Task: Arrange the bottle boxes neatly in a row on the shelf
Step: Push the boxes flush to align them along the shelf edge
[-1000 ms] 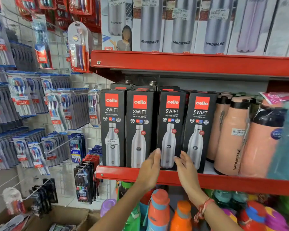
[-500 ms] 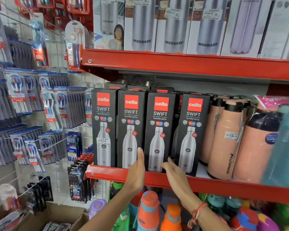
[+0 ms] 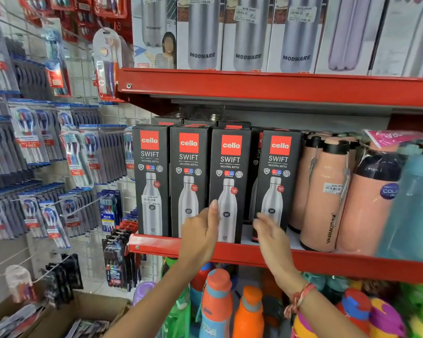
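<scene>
Four black Cello Swift bottle boxes stand upright along the front of the red shelf (image 3: 156, 247): the first box (image 3: 150, 167), the second box (image 3: 188, 172), the third box (image 3: 230, 174) and the fourth box (image 3: 279, 172). The first three stand side by side. A gap separates the third from the fourth, and a rear box (image 3: 256, 164) shows through it. My left hand (image 3: 200, 232) lies flat, fingers up, against the third box's lower left edge. My right hand (image 3: 271, 236), blurred, reaches with spread fingers to the fourth box's lower left corner. More boxes stand behind.
Peach flasks (image 3: 325, 196) crowd the shelf right of the fourth box, with a teal bottle (image 3: 413, 206) at the far right. Modware boxes (image 3: 248, 35) fill the upper shelf. Colourful bottles (image 3: 216, 301) stand below. Toothbrush packs (image 3: 34, 142) hang on the left wall.
The third box has slid left against the second, which opened a gap before the fourth. My right hand moved right from the third box to the fourth box's lower corner.
</scene>
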A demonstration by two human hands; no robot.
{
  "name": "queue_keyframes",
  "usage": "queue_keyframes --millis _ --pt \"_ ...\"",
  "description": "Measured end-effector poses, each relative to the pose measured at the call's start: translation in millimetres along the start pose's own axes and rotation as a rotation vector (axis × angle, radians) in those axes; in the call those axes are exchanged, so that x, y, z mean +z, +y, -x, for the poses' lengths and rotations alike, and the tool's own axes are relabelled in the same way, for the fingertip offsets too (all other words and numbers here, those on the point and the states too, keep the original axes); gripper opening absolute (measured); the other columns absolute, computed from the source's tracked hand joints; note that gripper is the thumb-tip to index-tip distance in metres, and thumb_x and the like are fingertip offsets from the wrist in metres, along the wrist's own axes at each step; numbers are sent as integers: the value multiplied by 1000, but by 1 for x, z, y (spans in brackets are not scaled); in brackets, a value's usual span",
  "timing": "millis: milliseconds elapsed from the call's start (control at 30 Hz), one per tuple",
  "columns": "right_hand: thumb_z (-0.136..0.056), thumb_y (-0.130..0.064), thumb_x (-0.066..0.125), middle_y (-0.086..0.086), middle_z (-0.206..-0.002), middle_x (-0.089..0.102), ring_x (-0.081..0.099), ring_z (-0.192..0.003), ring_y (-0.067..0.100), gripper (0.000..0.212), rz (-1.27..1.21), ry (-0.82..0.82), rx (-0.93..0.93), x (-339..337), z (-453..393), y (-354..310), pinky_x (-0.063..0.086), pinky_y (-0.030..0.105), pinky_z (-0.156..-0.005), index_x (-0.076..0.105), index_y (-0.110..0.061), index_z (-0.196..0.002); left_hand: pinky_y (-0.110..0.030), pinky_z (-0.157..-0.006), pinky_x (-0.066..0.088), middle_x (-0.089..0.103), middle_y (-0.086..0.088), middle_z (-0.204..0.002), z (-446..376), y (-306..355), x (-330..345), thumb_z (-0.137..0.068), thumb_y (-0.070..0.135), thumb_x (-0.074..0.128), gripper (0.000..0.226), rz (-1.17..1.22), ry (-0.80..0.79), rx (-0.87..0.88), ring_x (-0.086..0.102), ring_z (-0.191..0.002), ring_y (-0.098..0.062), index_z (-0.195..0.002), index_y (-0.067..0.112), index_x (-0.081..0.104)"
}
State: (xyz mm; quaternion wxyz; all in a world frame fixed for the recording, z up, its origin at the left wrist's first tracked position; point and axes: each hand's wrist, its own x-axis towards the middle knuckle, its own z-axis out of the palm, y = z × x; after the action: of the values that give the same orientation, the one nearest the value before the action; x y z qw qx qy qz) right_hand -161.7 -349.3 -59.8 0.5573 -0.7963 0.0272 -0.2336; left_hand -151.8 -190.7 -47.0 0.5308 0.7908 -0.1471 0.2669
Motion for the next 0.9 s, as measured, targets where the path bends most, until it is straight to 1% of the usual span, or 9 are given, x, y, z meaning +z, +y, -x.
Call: queue_keyframes --millis 133,333,467,567,633,700,767,833,900 --pt "-92 -19 51 13 -140 47 45 -128 26 47 -11 251 33 -18 -15 16 35 43 -109 42 -10 -137 -42 -100 48 70 -4 -101 6 17 42 -86 67 23 68 299 -279 -156 65 -93 -10 -97 17 68" --pt "-94 -35 44 4 -158 22 22 -145 22 65 -75 26 241 -35 -30 32 20 37 -114 19 -15 -151 -32 -115 16 33 -4 -153 -6 22 89 -82 75 10 85 264 -468 -408 27 -142 -19 -144 20 29" --pt "-94 -40 41 3 -159 20 22 -145 21 67 -84 -39 275 -35 -32 34 22 37 -113 16 -18 -152 -33 -109 26 56 7 -124 -17 6 105 -45 100 12 125 409 -397 -530 50 -116 -9 -136 21 44" --pt "-93 -40 40 1 -160 17 19 -145 20 66 -65 -45 273 -36 -27 30 21 38 -113 18 -18 -151 -25 -79 32 43 18 -81 -14 -15 111 -41 103 15 74 375 -402 -519 41 -78 0 -74 43 42" --pt "-94 -39 40 2 -159 20 23 -144 20 62 -47 -72 266 -36 -23 30 22 38 -113 25 -17 -150 -22 -70 28 35 20 -76 -5 -11 100 -41 102 17 68 400 -395 -524 34 -72 4 -69 43 36" --pt "-95 -37 38 6 -154 32 34 -137 21 55 -6 -111 253 -36 -17 31 27 37 -110 37 -13 -144 -24 -81 33 42 20 -79 3 -9 89 -43 101 17 94 437 -368 -502 39 -76 6 -97 35 57" --pt "-97 -32 36 11 -144 44 43 -125 23 47 16 -120 229 -36 -10 28 31 35 -103 47 -8 -135 -30 -100 31 59 9 -104 7 -4 83 -47 99 15 126 431 -383 -504 49 -93 0 -139 17 39" --pt "-96 -35 33 11 -148 40 40 -131 24 51 29 -123 223 -36 -4 23 30 37 -106 44 -9 -139 -35 -115 22 46 -7 -143 11 6 76 -47 100 14 131 413 -425 -496 45 -121 -12 -145 15 25" --pt "-91 -47 34 6 -147 40 38 -133 21 58 38 -119 256 -37 -2 22 30 39 -108 45 -14 -137 -37 -118 18 36 -8 -150 16 12 71 -50 99 12 127 370 -441 -493 37 -133 -16 -145 16 26"
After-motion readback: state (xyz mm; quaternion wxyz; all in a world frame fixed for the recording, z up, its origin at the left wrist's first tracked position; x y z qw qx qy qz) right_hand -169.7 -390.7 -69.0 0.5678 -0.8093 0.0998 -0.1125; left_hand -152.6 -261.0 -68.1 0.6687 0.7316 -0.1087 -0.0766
